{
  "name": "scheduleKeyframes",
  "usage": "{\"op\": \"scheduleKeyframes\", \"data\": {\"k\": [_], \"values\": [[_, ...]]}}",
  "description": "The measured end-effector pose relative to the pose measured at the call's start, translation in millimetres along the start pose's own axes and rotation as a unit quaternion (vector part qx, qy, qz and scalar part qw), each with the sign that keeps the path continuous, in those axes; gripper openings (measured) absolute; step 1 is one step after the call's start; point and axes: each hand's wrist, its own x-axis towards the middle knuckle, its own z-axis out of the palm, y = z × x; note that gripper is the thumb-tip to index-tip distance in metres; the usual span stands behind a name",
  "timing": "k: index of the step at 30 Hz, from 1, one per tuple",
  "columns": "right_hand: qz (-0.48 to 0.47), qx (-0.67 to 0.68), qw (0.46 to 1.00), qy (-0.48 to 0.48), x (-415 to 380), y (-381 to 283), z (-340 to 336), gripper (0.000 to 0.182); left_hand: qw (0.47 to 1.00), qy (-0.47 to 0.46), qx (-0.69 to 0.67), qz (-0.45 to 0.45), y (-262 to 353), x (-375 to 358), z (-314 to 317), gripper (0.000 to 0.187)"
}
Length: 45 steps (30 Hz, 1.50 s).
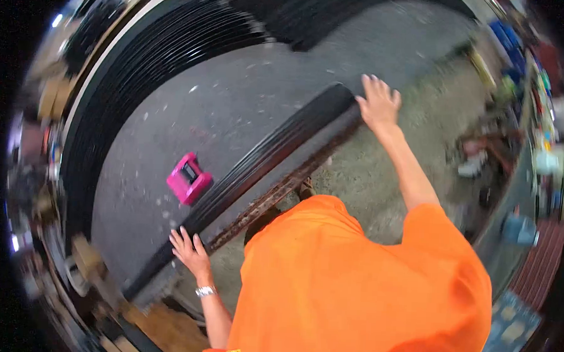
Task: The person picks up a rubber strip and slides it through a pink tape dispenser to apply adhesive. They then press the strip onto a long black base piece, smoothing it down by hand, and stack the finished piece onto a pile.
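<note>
A long bundle of thin black strips point(264, 153) lies slantwise along the near edge of the grey work table point(235, 106). My left hand point(191, 252) is open, its spread fingertips at the bundle's near side toward the left end. With fingers apart, my right hand point(379, 108) is beside the bundle's right end. A bright pink object point(190, 179) with a dark middle rests on the table just beyond the bundle. I cannot tell whether either palm presses on the strips.
Stacked black strips point(130, 77) curve along the table's far left side, and more dark material point(287, 15) lies at the back. The table's rusty edge point(275, 197) runs close in front of my body. Assorted items line a bench point(511, 184) at the right, above the concrete floor point(413, 162).
</note>
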Motion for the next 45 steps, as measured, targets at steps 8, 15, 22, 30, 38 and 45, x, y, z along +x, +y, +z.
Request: {"op": "scheduleKeyframes", "data": {"k": [8,15,22,30,38,45], "values": [[-0.301,0.292,0.905,-0.074,-46.4,-123.9,-43.7,0.043,0.994,0.078,0.062,-0.045,29.0,-4.6,0.6,0.055],[-0.302,0.267,0.911,-0.082,-58.4,-148.9,-37.8,0.044,0.987,0.115,-0.087,-0.07,20.7,-9.4,-0.2,0.047],[-0.249,0.18,0.938,-0.158,-46.1,-166.6,-63.4,0.039,0.982,0.115,-0.146,-0.015,-16.8,-4.8,-27.9,0.035],[-0.247,0.067,0.958,-0.131,-56.1,-163.2,-68.3,0.027,0.99,0.084,-0.117,-0.008,-78.1,-9.3,-52.3,0.024],[-0.274,-0.009,0.961,-0.042,-35.8,-111.4,-63.5,0.026,0.986,0.095,0.123,-0.054,-235.5,-40.1,-88.7,0.032],[-0.269,0.139,0.949,-0.093,-6.2,-162.1,-114.6,0.019,0.944,0.324,0.029,-0.063,-253.5,43.5,-314.3,0.019]]}}
